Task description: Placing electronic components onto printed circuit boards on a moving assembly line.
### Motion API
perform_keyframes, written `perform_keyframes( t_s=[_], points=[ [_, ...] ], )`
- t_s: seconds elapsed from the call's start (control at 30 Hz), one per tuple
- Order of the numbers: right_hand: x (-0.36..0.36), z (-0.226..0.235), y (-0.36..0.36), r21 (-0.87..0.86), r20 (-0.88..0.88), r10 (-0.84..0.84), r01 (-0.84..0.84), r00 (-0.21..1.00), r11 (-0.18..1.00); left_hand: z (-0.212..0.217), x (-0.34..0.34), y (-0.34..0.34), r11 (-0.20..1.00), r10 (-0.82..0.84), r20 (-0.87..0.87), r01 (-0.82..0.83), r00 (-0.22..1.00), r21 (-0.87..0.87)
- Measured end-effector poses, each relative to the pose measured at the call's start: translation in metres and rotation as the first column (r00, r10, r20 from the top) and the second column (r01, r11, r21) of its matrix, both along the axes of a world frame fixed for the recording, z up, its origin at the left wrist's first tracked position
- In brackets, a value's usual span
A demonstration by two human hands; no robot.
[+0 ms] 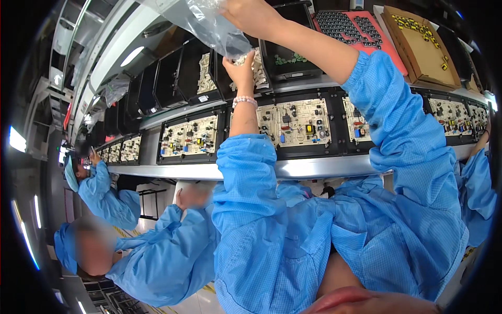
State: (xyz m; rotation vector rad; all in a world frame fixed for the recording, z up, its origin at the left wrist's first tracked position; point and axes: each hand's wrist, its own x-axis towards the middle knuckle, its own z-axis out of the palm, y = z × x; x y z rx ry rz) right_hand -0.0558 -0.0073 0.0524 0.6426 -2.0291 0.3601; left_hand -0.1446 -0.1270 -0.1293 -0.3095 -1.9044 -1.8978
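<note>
At the top of the view I hold up a clear plastic bag [212,26] over the black bins. My right hand [253,17] grips its upper part, partly cut off by the frame's edge. My left hand [241,72], with a beaded bracelet at the wrist, has thumb and fingers around the bag's lower end. Just beyond that hand, small off-white parts [260,73] lie heaped in a black bin. Whether anything is inside the bag is hard to make out. Below my forearms, circuit boards [300,123] in black trays stand in a row along the line.
More bins stand to the left, one with off-white parts [205,76]. Green parts [292,59] lie in the bin to the right. Beyond are a red mat [389,47] with black components and a cardboard box [426,57] of yellow-black components. Co-workers [162,256] sit close on my left.
</note>
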Motion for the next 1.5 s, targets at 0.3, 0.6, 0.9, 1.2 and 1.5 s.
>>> perform_keyframes(
  t_s=[0.3,0.6,0.9,1.2,1.5],
  points=[
    [0.015,0.034,0.037,-0.588,-0.167,0.446,-0.452,0.879,0.671,0.047,0.035,-0.043,0.898,-0.343,0.013,0.324,0.939,0.297],
    [0.025,0.025,0.055,-0.948,-0.196,0.806,-0.317,0.559,-0.011,0.109,0.085,-0.052,0.468,-0.665,-0.231,0.637,0.711,0.613],
    [0.065,0.000,0.135,-0.883,-0.288,0.951,-0.414,0.109,-0.220,0.130,0.110,-0.068,0.783,-0.422,-0.235,0.482,0.876,0.392],
    [0.080,-0.050,0.155,-0.649,0.489,0.545,-0.133,0.681,0.749,0.152,0.137,-0.097,0.901,-0.424,0.014,0.424,0.905,-0.094],
    [0.126,-0.105,0.185,-0.907,0.236,0.919,-0.269,0.316,0.325,0.061,0.166,-0.163,0.883,-0.427,0.041,0.407,0.903,0.233]
  ],
)
